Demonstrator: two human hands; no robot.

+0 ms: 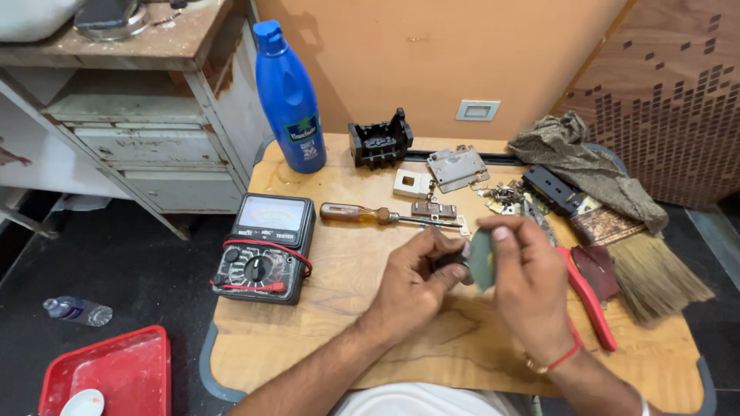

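Head view of a small wooden table (324,339) with both hands meeting over its middle. The left hand (412,281) is curled shut around a small dark part (451,260), mostly hidden by the fingers, so its long axis cannot be told. The right hand (528,281) pinches a thin grey-green disc (482,260) between thumb and fingertips; the disc stands on edge, its flat face turned toward the left hand and its rim touching or just beside the dark part.

Beyond the hands, a wooden-handled screwdriver (378,216) lies with its long axis across the table, handle to the left, blade pointing right. A black analogue multimeter (266,246) with red leads sits at the left edge, a blue bottle (289,96) stands at the far left corner, and a black plastic housing (379,140) rests at the far edge. A red-handled tool (590,296) and a brush (655,277) lie to the right of the right hand, a cloth (582,166) beyond them. Bare tabletop lies in front of the hands, toward the near edge.
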